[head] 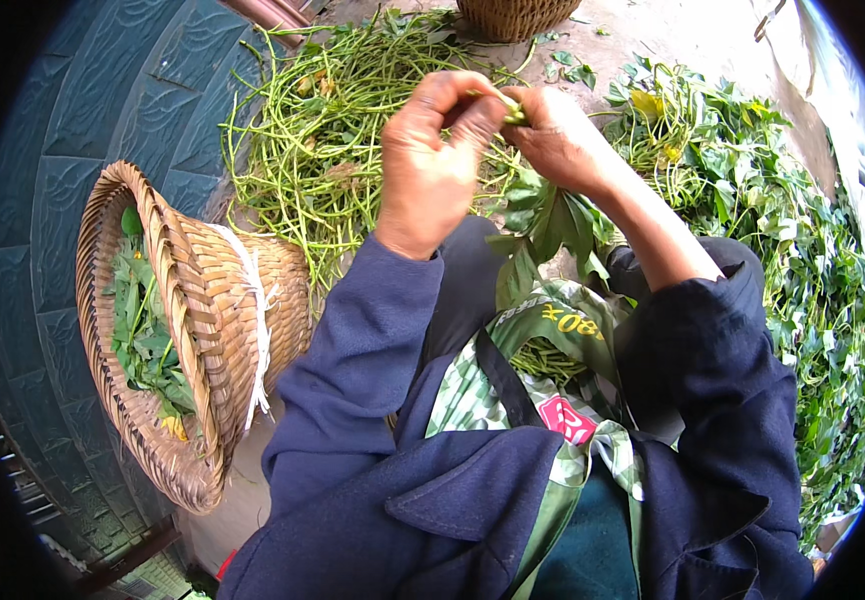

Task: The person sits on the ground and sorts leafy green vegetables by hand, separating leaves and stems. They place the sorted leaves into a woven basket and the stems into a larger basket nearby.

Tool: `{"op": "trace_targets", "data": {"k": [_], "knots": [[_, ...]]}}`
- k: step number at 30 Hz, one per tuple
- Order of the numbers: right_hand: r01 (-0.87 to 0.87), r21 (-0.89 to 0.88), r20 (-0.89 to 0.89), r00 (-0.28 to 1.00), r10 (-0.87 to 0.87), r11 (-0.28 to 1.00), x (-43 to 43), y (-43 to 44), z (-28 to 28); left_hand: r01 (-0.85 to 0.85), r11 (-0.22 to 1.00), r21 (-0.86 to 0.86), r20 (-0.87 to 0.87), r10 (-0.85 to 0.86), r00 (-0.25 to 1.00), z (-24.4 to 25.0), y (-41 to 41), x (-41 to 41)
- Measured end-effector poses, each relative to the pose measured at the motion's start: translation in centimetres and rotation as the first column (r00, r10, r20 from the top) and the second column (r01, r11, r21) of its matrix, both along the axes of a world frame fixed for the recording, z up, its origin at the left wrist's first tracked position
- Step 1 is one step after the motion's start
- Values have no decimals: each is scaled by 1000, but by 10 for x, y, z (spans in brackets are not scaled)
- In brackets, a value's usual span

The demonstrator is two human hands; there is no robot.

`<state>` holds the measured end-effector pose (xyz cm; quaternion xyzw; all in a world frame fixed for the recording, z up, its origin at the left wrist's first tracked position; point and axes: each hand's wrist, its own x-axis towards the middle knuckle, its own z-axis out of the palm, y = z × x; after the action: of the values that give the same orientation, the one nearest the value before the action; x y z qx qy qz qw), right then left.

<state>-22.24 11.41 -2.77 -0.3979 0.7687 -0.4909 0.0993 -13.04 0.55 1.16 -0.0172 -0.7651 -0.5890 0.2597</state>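
My right hand (564,142) is closed around a small bunch of green leaf stems (513,112). Their broad leaves (549,217) hang down below the wrist. Close against it, my left hand (432,165) pinches the stem ends between thumb and forefinger. Both hands are held up over a heap of long green stems (312,150). In my lap, a green patterned apron (470,382) with printed writing gapes into a fold or pouch, and cut green stems (549,360) lie inside it.
At left a woven bamboo basket (275,300), tied with white cord (256,322), leans tilted with loose leaves (144,330) inside. A second wicker basket (519,19) stands at the top. Leafy vines (815,300) pile along the right. A dark tiled wall (80,150) borders the left.
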Motion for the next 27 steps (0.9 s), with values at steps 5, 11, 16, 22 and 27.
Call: {"op": "trace_targets", "data": {"k": [5, 11, 16, 22, 27], "knots": [[-16, -51, 281, 959, 30, 999, 4, 6, 17, -49, 939, 340, 59, 31, 998, -1, -21, 8], [10, -325, 254, 964, 77, 946, -2, 4, 13, -451, 840, -302, 174, 514, 840, -52, -90, 60], [-7, -385, 363, 918, 158, 923, -5, 3, 14, -287, 735, -614, 463, 630, 623, -82, -126, 95], [-12, -354, 469, 863, 189, 935, -4, 6, 17, -375, 626, -684, 205, 658, 725, -90, -118, 98], [5, -380, 526, 824, 211, 925, -11, 11, 17, -414, 889, -194, 393, 457, 798, -67, -102, 77]]}}
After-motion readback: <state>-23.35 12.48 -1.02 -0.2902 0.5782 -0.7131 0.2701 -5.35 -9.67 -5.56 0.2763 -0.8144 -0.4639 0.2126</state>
